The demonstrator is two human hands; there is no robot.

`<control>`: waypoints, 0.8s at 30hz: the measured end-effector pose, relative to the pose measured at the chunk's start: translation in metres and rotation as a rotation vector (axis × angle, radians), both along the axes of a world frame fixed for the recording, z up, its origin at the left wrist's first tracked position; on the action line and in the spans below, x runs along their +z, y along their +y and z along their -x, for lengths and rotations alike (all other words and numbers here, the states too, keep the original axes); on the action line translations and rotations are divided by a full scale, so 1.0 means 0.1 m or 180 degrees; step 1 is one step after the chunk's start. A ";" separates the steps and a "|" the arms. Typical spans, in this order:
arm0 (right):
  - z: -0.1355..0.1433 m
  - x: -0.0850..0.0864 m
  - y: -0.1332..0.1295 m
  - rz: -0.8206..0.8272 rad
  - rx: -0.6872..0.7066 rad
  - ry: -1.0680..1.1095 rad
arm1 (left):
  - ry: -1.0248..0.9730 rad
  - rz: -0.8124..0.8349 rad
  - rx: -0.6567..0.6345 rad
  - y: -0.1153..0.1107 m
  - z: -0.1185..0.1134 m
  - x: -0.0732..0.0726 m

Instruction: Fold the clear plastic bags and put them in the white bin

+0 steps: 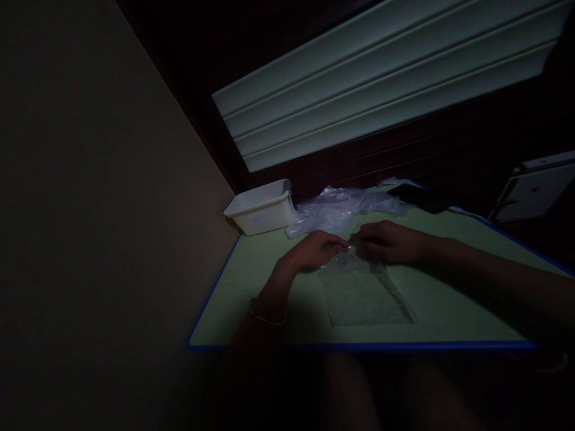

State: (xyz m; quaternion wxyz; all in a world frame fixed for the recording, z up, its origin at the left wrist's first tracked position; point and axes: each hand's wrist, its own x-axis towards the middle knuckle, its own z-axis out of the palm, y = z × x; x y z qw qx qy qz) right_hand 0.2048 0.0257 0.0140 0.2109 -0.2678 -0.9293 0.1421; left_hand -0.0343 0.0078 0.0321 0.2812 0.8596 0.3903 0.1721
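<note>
A clear plastic bag lies flat on the pale green table, its lower edge towards me. At its far end my left hand pinches the bag's edge between thumb and fingers. Close beside it, my right hand also pinches that edge, the two sets of fingertips nearly touching. Dim light leaves the exact finger contact hard to see. Just beyond my hands, a loose heap of clear plastic bags spreads over the table.
A white plastic bin stands at the table's back left corner, near the wall. Some dark flat object lies at the back right. Blue edging runs along the table's front. A white panel-like object is off to the right.
</note>
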 end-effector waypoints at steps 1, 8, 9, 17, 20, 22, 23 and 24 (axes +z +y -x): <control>0.00 0.00 0.00 -0.0031 0.0021 -0.0038 | -0.0029 -0.0031 0.0067 0.00 0.00 0.01; 0.02 0.00 -0.01 -0.0048 0.0057 -0.0104 | -0.0270 -0.0133 0.0267 0.02 0.01 0.00; 0.02 0.00 -0.02 -0.0023 0.0036 -0.0108 | -0.0245 -0.0048 0.0221 0.02 0.01 -0.01; 0.03 0.00 -0.03 -0.0030 0.0050 -0.0117 | -0.0061 0.0336 0.0155 0.02 0.01 -0.03; 0.02 -0.01 -0.02 -0.0062 0.0079 -0.0142 | -0.0135 0.0294 0.0154 0.02 0.02 -0.04; 0.02 -0.01 -0.02 -0.0080 0.0110 -0.0163 | -0.0131 0.0270 0.0159 0.02 0.02 -0.04; 0.02 -0.02 -0.02 -0.0090 0.0135 -0.0189 | -0.0120 0.0285 0.0164 0.02 0.02 -0.04; 0.02 -0.02 -0.02 -0.0098 0.0156 -0.0217 | -0.0112 0.0318 0.0167 0.02 0.03 -0.04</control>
